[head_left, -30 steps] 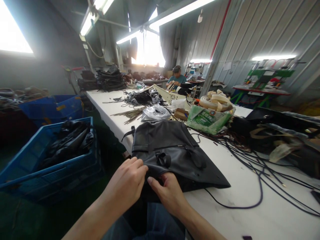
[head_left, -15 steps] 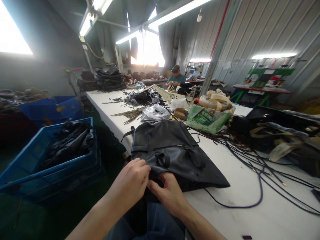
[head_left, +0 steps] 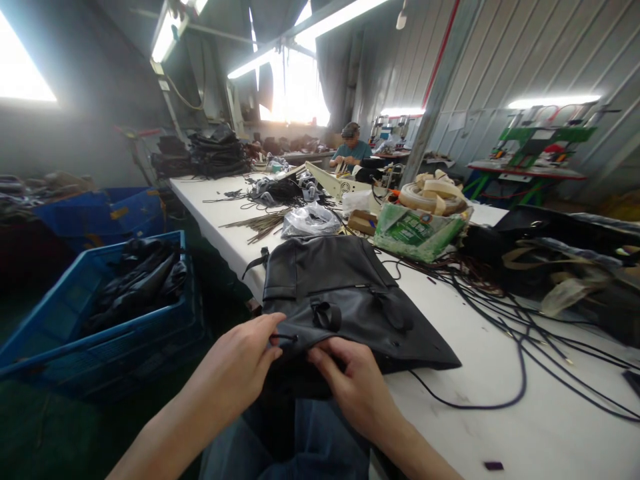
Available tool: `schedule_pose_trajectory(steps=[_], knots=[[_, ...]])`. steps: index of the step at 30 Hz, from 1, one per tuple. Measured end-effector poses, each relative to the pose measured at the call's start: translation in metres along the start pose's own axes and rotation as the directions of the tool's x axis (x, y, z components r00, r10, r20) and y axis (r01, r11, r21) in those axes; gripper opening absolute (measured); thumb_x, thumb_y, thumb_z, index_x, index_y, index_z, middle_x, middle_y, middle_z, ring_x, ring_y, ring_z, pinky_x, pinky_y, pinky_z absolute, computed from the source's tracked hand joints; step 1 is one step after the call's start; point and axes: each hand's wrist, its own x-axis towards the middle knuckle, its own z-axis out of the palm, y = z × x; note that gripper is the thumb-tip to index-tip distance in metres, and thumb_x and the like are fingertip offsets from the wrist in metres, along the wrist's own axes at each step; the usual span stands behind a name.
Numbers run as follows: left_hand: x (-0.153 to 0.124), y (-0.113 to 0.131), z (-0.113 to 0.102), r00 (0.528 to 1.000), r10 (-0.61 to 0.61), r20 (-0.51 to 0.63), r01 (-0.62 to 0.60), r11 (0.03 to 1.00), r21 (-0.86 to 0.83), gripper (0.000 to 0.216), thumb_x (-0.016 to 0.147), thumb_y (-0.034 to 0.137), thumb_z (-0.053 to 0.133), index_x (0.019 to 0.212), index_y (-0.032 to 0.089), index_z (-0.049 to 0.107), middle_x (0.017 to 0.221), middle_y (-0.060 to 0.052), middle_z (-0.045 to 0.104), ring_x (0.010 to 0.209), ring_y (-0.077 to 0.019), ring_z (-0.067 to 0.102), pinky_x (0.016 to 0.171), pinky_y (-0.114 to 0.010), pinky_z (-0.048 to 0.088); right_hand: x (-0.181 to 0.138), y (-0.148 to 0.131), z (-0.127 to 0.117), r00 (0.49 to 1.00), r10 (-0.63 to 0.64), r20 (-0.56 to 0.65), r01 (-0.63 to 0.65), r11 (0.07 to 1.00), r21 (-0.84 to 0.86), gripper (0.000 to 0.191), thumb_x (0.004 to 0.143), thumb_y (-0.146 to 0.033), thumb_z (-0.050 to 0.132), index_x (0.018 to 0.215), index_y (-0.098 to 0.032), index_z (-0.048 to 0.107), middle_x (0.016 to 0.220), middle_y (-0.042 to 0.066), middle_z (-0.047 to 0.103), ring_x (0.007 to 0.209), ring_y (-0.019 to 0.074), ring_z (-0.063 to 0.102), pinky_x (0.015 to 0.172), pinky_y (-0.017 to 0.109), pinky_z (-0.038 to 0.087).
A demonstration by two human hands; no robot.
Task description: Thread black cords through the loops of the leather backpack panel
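Observation:
A black leather-like bag [head_left: 340,267] lies flat on the white table, its near edge hanging toward my lap. A short black cord [head_left: 287,337] sticks out of a hole close to that edge. My left hand [head_left: 245,353] has this cord between its bent fingers and thumb; the cord's end is hidden among the fingers. Just right of the hole, my right hand [head_left: 353,380] pinches the bag's edge, with the fingertips partly tucked under the material. Black strap loops [head_left: 327,316] stand up on the bag's upper face. A long dark cord [head_left: 480,405] runs out from beneath the bag's right side.
Left of the table stands a blue crate [head_left: 75,267] with black pieces in it. Beyond the bag are a clear plastic bag [head_left: 310,221], thin rods [head_left: 257,223] and a green box [head_left: 413,230] with webbing rolls. Cords spread right. A co-worker [head_left: 353,147] sits far back.
My left hand has moved left, away from the right hand, drawing the cord out of the hole into view. My right hand has shifted slightly right along the bag's edge.

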Motion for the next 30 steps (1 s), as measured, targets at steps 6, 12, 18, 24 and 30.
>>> schedule_pose_trajectory(steps=[6,12,18,24,30], knots=[[-0.028,-0.03,-0.005,0.993,-0.113,0.025,0.115,0.983,-0.145,0.053,0.098,0.027,0.059,0.151,0.024,0.062,0.112,-0.007,0.079,0.103,-0.0282,0.074,0.095,-0.044,0.056,-0.049,0.012,-0.075,0.966,0.147,-0.211,-0.143,0.989,0.031,0.04,0.096,-0.059,0.076,0.108,-0.022,0.085,0.1,0.01,0.082,0.092,0.0259,0.076,0.083,0.032,0.062],[-0.032,-0.028,-0.008,0.984,-0.131,-0.12,0.087,0.945,-0.316,0.061,0.091,0.035,0.07,0.151,0.026,0.061,0.115,-0.004,0.079,0.094,-0.0232,0.073,0.085,-0.039,0.059,-0.071,0.024,-0.134,0.792,0.402,-0.459,-0.045,0.789,0.613,0.028,0.072,-0.043,0.091,0.088,-0.02,0.085,0.093,0.012,0.075,0.072,0.0217,0.064,0.059,0.033,0.061],[-0.03,-0.028,-0.017,0.918,-0.146,-0.368,0.03,0.953,-0.302,0.055,0.094,0.044,0.076,0.145,0.025,0.067,0.125,-0.007,0.077,0.107,-0.0274,0.073,0.09,-0.045,0.059,-0.071,0.02,-0.152,0.72,0.529,-0.45,0.119,0.544,0.83,0.018,0.074,-0.025,0.085,0.089,-0.018,0.08,0.084,0.005,0.06,0.058,0.0077,0.039,0.044,0.019,0.045],[-0.041,-0.021,-0.007,0.942,-0.03,-0.335,-0.059,0.966,-0.252,0.034,0.103,0.041,0.073,0.135,0.032,0.072,0.135,-0.006,0.073,0.115,-0.0278,0.071,0.095,-0.043,0.061,-0.067,0.037,-0.144,0.731,0.462,-0.503,0.06,0.691,0.721,0.027,0.073,-0.034,0.097,0.09,-0.022,0.08,0.093,0.006,0.07,0.063,0.0107,0.052,0.047,0.022,0.051],[-0.022,0.016,0.018,0.958,0.242,-0.151,-0.257,0.963,-0.086,0.032,0.107,0.02,0.067,0.137,0.029,0.069,0.147,-0.009,0.068,0.135,-0.0323,0.063,0.115,-0.053,0.053,-0.076,0.042,-0.139,0.745,0.387,-0.544,0.09,0.749,0.656,0.052,0.063,-0.035,0.107,0.109,-0.027,0.083,0.096,0.005,0.076,0.065,0.0109,0.06,0.054,0.021,0.058]])
